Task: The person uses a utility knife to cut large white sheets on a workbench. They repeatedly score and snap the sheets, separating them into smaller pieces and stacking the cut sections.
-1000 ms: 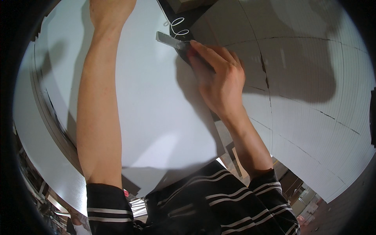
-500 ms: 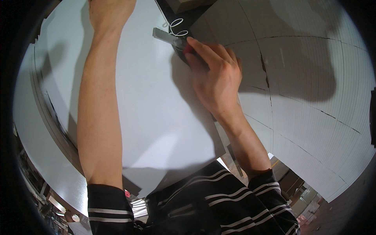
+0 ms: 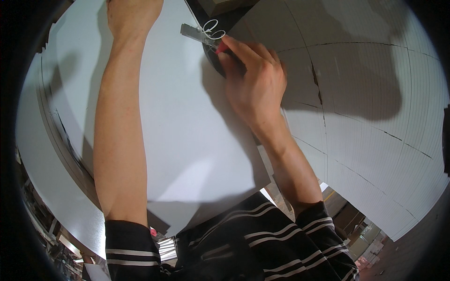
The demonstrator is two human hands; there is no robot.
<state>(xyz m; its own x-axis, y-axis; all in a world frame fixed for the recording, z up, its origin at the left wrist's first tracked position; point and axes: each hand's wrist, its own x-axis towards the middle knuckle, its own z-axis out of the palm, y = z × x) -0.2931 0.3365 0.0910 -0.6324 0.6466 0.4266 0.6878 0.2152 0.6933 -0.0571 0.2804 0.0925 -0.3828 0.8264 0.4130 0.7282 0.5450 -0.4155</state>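
Fingers of the right hand (image 3: 258, 77) grip a red-and-grey tool (image 3: 192, 32), its flat end over the white board (image 3: 192, 136), seemingly for guidance; the left hand (image 3: 135, 18) is cropped, fingers untellable.

- Left grip (image 3: 135, 18): cut off by the upper edge, fingers out of sight.
- Flat grey tool (image 3: 193, 33): its red part (image 3: 222, 47) mostly hidden in the right grip (image 3: 255, 77).
- Brownish block (image 3: 224, 6): cut off by the upper edge.
- Clutter (image 3: 43, 224) at lower left: too small and blurred to tell.
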